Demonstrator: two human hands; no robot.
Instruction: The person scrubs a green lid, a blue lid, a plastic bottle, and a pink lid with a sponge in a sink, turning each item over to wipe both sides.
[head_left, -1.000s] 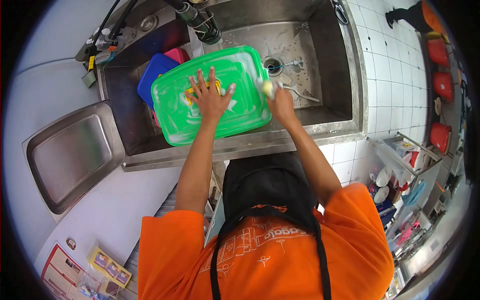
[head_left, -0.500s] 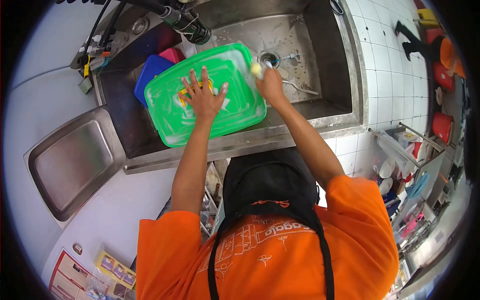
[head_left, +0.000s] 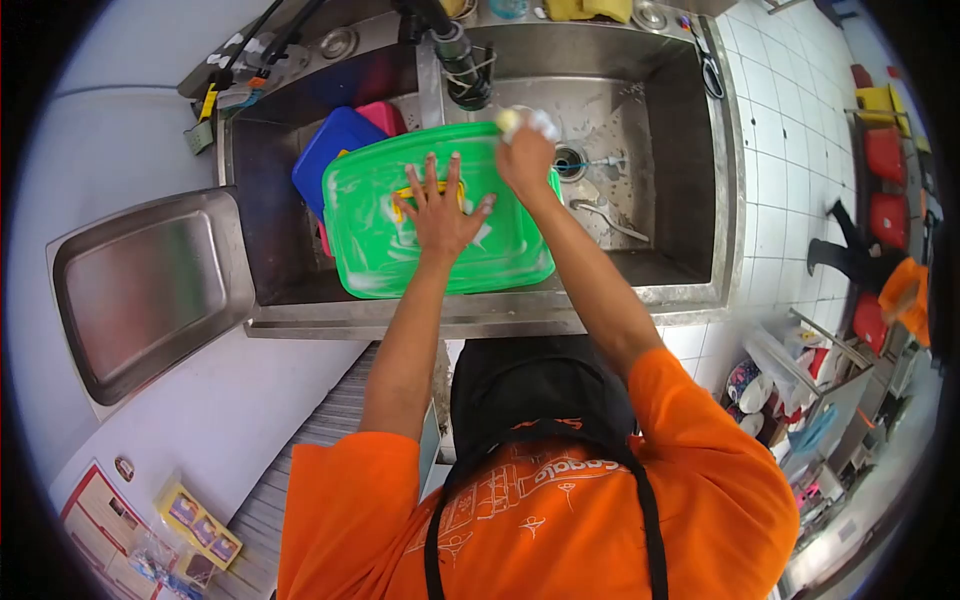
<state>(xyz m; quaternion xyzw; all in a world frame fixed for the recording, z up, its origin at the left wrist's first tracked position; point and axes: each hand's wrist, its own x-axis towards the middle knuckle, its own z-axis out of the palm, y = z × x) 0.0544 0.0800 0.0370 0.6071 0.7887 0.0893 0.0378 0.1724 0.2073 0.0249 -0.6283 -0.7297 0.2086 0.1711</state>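
Note:
A large green plastic lid (head_left: 390, 255), streaked with white suds, lies across the divider of the double sink. My left hand (head_left: 445, 222) rests flat near its middle, fingers spread, partly covering a yellow piece (head_left: 405, 200). At the lid's upper right corner, my right hand (head_left: 525, 160) is closed around a pale yellow and white sponge (head_left: 525, 122), pressed at the rim. Blue (head_left: 340, 140) and pink (head_left: 382, 118) plastic pieces stick out from behind the green lid in the left basin.
A black tap hose (head_left: 465, 75) hangs over the divider. The right basin holds a drain (head_left: 569, 160) and a whitish long-handled item (head_left: 612, 220). Left of the sink sits a steel tray (head_left: 150, 285). Scissors (head_left: 712, 77) hang at the right rim. Another person (head_left: 900, 295) is far right.
My right hand has moved with the sponge from the lid's right edge up to its upper right corner. My left hand stays flat on the lid. The whole view has shifted.

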